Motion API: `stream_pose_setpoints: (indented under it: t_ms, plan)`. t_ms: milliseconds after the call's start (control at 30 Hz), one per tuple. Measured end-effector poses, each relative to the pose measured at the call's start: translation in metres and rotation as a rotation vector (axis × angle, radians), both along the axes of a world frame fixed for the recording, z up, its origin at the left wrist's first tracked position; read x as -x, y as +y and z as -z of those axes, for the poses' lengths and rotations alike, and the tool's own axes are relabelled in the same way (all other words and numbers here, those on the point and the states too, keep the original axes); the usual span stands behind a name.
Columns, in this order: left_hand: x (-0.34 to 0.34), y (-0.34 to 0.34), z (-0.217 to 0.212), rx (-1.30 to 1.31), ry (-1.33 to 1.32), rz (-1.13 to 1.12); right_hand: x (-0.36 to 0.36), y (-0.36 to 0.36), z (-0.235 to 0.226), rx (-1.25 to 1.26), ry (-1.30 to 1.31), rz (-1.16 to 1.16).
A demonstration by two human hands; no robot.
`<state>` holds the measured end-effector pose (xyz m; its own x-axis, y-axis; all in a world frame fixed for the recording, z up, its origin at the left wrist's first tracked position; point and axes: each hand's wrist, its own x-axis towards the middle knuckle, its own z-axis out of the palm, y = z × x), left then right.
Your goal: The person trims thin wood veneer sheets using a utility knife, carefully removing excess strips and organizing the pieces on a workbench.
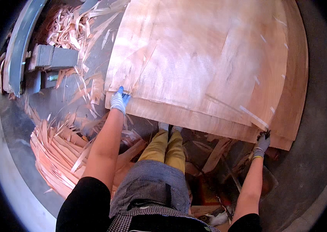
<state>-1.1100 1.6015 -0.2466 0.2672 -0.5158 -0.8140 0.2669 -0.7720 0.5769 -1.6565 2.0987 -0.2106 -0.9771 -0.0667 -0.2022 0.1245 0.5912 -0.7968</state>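
Thin, pale-brown wood veneer sheets (pixel 186 73) lie stacked and overlapping in front of me, their near edges uneven. My left hand (pixel 119 100), in a white glove with blue fingertips, grips the near edge of a sheet at the left corner. Toward the right end of that edge, my right hand (pixel 263 144) in a grey glove with dark fingertips pinches a veneer edge. Which layers each hand holds is hard to tell. Pale strips of tape (pixel 254 117) run along a seam on the right part of the stack. Both arms reach forward and apart.
A heap of veneer scraps (pixel 57 154) lies on the floor at my left. More shredded strips (pixel 68 29) pile up at the far left, near a grey metal machine part (pixel 55 57). Loose offcuts (pixel 217 154) litter the floor around my feet, under the stack's near edge.
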Motion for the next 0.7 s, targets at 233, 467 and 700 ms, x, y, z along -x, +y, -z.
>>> stream_pose_setpoints:
  t_ms: [233,467,700]
  plan:
    - [0.006,0.001,-0.002,-0.004,0.047,-0.028,-0.006,-0.01,-0.011,-0.027,-0.145,0.002]
    - [-0.035,0.035,-0.02,0.085,0.224,0.119,-0.042,-0.013,-0.027,-0.664,0.169,-0.306]
    - [-0.26,0.179,-0.068,-0.476,-1.081,1.589,-0.13,0.058,-0.056,-1.038,-0.466,-0.549]
